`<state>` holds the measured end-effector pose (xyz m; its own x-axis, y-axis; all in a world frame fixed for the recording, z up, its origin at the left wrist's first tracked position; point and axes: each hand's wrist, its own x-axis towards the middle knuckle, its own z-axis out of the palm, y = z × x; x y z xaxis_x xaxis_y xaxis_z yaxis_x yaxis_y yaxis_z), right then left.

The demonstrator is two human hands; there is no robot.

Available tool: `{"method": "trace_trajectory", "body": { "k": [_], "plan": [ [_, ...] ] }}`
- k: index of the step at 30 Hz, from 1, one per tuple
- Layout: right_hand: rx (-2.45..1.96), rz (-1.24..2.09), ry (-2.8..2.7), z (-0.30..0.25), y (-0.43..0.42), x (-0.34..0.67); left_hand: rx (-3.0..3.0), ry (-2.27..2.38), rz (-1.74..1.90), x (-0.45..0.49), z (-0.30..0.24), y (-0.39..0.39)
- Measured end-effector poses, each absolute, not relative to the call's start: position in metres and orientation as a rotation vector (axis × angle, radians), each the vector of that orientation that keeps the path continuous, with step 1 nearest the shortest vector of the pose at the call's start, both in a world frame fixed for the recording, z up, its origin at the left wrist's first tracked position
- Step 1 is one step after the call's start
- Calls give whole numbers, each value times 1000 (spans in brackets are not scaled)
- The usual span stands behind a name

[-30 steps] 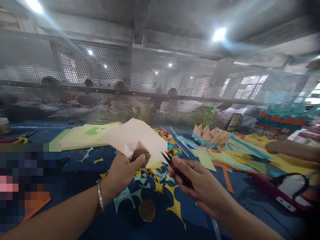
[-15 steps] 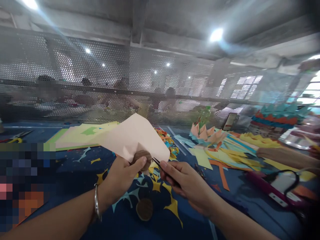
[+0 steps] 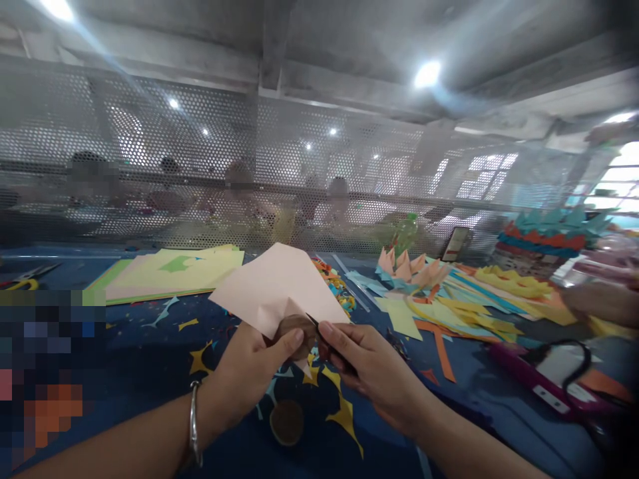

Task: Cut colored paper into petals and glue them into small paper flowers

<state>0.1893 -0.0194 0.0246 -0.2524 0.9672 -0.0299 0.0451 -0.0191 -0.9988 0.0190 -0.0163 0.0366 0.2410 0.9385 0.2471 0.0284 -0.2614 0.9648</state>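
My left hand point(image 3: 262, 359) is closed on a large pale pink paper sheet point(image 3: 284, 283), its thumb pressing a round brown wood-grain disc point(image 3: 294, 326) flat against the paper. Dark scissors point(image 3: 313, 320) are gripped in my right hand point(image 3: 357, 356), their tips at the disc's right edge by the paper; the handles are mostly hidden in my fingers. A second brown disc point(image 3: 286, 422) lies on the blue table below my hands. Yellow paper scraps point(image 3: 344, 412) and pale blue ones are scattered around it.
Stacked coloured sheets point(image 3: 150, 273) lie at the left. Peach paper crowns point(image 3: 409, 266), paper strips and a purple power strip point(image 3: 544, 389) occupy the right. A phone point(image 3: 455, 244) and green bottle point(image 3: 405, 233) stand by the perforated metal screen point(image 3: 200, 153). Another person's arm point(image 3: 594, 303) reaches in.
The pink sheet and disc have come slightly lower and to the right, turning a little in my left hand. The scissors' tips have shifted along the disc's edge, and a pink point now hangs below it.
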Motion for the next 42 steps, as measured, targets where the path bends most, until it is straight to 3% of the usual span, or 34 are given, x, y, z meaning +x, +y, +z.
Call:
{"method": "trace_trajectory", "body": {
  "k": [13,42],
  "plan": [
    [-1147,1369,-1428,25,-21,188,1220,736,1141,21,26,-13],
    [-1147,1321,-1487,21,-19,190,1196,721,1147,20,25,-13]
  ]
}}
